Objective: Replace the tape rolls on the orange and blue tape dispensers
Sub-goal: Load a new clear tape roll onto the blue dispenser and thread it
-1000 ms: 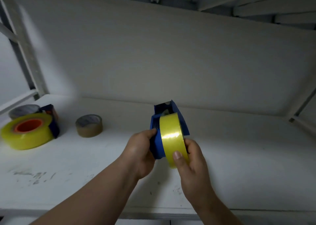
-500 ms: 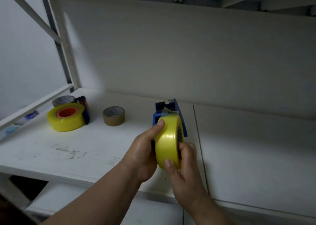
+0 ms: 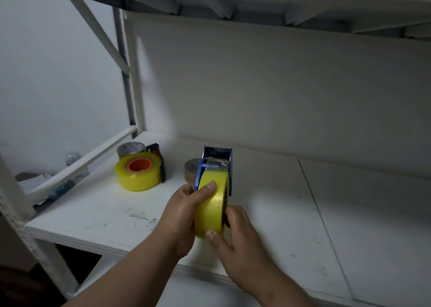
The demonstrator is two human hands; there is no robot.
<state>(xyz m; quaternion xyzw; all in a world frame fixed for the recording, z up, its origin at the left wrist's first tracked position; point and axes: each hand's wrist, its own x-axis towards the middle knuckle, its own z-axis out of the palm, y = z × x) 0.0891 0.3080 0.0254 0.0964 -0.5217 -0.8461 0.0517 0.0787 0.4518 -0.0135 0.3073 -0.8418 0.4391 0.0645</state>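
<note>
Above the shelf (image 3: pixel 116 222), the left hand (image 3: pixel 186 215) and right hand (image 3: pixel 238 243) are clasping the yellow tape roll (image 3: pixel 211 204) in the blue dispenser (image 3: pixel 218 161); keeping it square should help it seat.

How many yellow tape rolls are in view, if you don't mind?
2: one yellow roll held in both hands against the blue dispenser, one lying flat on the shelf at left.

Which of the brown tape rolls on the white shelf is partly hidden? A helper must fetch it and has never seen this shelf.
Start at the white shelf and find the blue tape dispenser in both hands. The small brown tape roll lies flat just left of it, partly hidden behind it. Unlike the grey-topped brown roll farther left, no big yellow roll stands before it.
</note>
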